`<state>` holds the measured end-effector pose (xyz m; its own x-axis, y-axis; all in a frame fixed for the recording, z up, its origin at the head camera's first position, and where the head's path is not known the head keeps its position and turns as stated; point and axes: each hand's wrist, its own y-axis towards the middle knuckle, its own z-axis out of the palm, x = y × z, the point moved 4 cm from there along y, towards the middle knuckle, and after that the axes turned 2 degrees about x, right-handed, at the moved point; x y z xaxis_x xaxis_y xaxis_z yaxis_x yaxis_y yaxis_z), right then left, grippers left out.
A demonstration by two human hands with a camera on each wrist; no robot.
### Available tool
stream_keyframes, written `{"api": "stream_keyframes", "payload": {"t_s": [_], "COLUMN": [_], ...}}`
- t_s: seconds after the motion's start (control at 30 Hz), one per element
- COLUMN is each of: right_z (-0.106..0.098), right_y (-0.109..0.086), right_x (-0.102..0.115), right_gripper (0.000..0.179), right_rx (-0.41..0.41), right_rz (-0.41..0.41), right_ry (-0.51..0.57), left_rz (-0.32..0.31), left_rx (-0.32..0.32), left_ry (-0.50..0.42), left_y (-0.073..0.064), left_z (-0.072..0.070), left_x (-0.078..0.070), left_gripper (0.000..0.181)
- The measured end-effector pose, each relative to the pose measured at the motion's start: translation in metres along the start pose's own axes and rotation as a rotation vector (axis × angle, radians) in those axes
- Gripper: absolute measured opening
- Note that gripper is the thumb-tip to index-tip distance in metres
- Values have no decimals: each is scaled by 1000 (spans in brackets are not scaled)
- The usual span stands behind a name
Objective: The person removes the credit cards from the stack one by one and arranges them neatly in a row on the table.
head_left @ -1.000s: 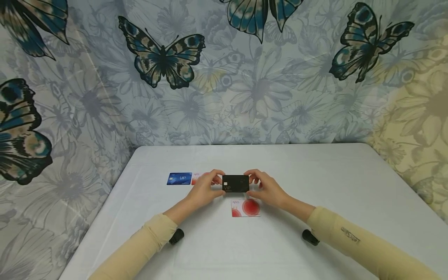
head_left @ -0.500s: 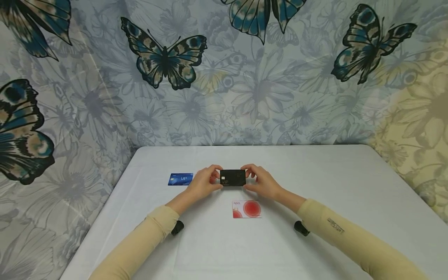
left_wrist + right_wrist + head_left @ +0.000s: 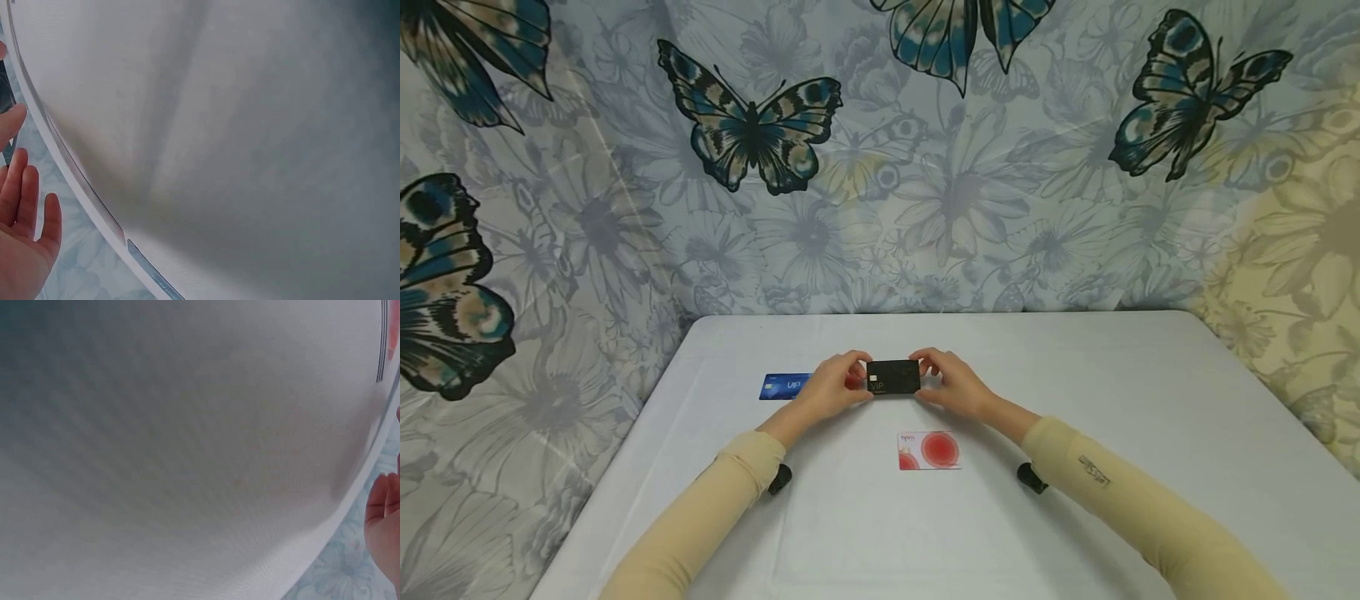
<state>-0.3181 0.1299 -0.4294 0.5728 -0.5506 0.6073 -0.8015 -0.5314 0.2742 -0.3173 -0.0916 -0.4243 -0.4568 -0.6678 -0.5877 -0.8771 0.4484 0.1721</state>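
Observation:
A black VIP card [image 3: 893,377] is held by its two short edges between my hands, tilted up over the far middle of the table. My left hand [image 3: 829,388] pinches its left end, and my right hand [image 3: 957,386] pinches the right end. In the left wrist view, only a dark sliver of the black card shows beside the left hand [image 3: 28,231]. A blue VIP card [image 3: 784,386] lies on the table left of the left hand, partly covered by it. Nearer to me lies a white card with red circles [image 3: 939,450].
The white table [image 3: 1150,433] has its far edge close to a butterfly-patterned backdrop [image 3: 955,200]. Seen edge-on in the left wrist view, a pale reddish card [image 3: 87,181] lies beside the blue one; the left hand hides it in the head view. Black devices [image 3: 1032,477] hang under both wrists.
Both hands have carried the black card slightly away from me and to the left. The reddish card beside the blue one has gone out of sight behind the left hand.

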Motion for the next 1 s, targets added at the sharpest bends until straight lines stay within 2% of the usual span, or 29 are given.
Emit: {"api": "stream_keyframes", "payload": {"t_s": [0.13, 0.37, 0.53, 0.7, 1.0], "right_z": [2, 4, 5, 6, 6], "right_y": [3, 7, 6, 6, 9], "right_x": [-2, -6, -6, -5, -9], "right_gripper": [55, 54, 52, 50, 49], "right_rx": [4, 25, 45, 75, 141], "right_rz": [-2, 6, -15, -23, 7], "right_ry": [-9, -24, -15, -8, -30], "left_rz": [3, 14, 7, -3, 4], "left_rx": [-2, -12, 11, 51, 102], "left_ry": [28, 136, 162, 168, 125], "left_y": [3, 6, 6, 5, 8], "left_z": [-1, 0, 1, 3, 5], "left_x": [1, 7, 9, 10, 16], "left_gripper": [53, 51, 50, 50, 49]}}
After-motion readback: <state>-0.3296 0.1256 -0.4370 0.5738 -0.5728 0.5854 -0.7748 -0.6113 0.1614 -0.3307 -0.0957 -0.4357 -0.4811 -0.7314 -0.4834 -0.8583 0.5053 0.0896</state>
